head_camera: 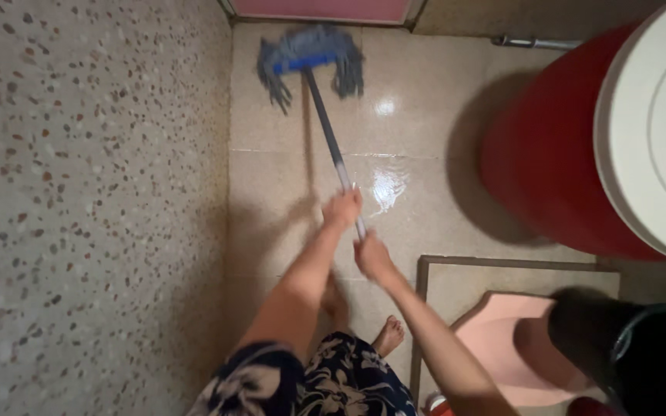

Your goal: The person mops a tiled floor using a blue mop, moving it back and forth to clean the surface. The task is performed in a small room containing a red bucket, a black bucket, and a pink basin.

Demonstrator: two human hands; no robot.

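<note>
The mop [311, 60] has a long thin stick that is grey and shiny. At the far end sits a bright blue bar, and soft grey-blue strings hang from it. The strings are spread out flat on the floor, close to the pink door edge at the top. The stick leans back from the strings toward the person. The left hand [342, 209] grips the stick higher up, and the right hand [373, 258] grips it just below, near its end.
</note>
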